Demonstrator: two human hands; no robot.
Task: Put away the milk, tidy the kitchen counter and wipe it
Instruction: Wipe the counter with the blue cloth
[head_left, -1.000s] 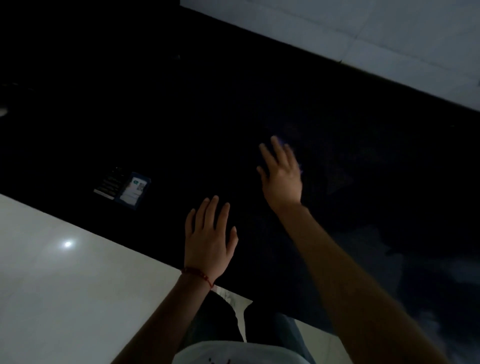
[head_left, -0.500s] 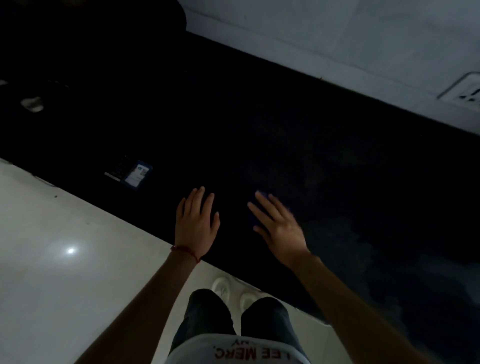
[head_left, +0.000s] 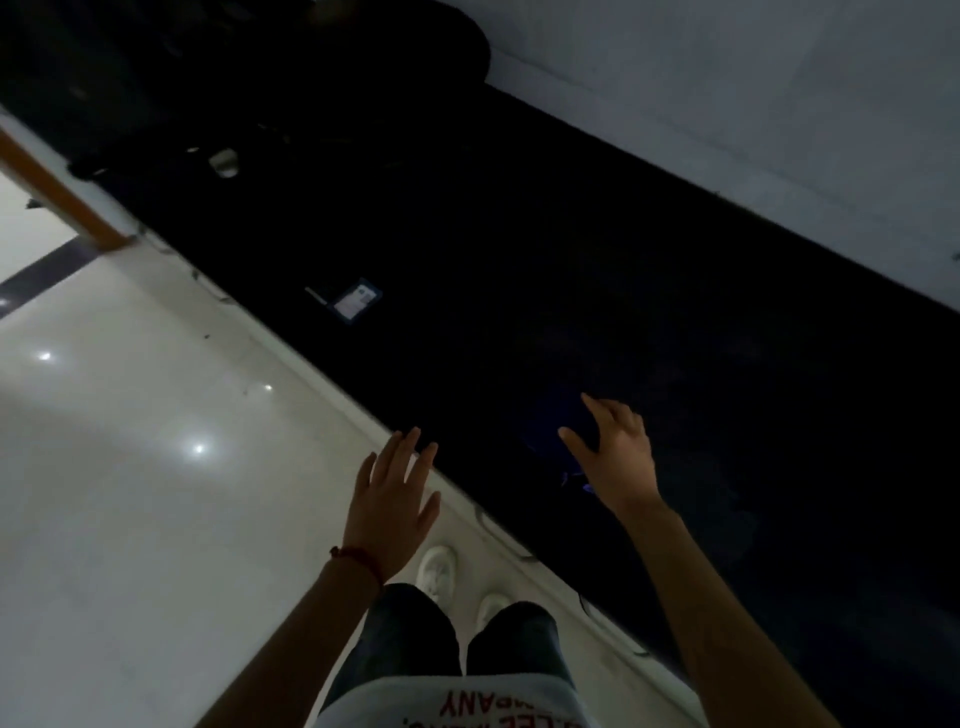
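Observation:
The black kitchen counter (head_left: 519, 270) runs diagonally across the dim head view. My right hand (head_left: 615, 457) rests on it near the front edge, with the fingers curved and the thumb apart. It presses on a dark blue cloth (head_left: 574, 479), of which only faint blue edges show beneath the wrist. My left hand (head_left: 389, 504) has a red thread at the wrist. It hovers flat and open over the counter's front edge and holds nothing. No milk is visible.
A small blue-and-white card or packet (head_left: 358, 306) lies on the counter to the left. Further back a small pale object (head_left: 224, 161) sits in the dark. A white wall (head_left: 753, 104) backs the counter. My legs stand on the glossy white floor (head_left: 130, 467).
My right hand has drawn back across the counter from its far part toward the front edge. My left hand has also pulled back to the edge. The view has tilted down toward the floor.

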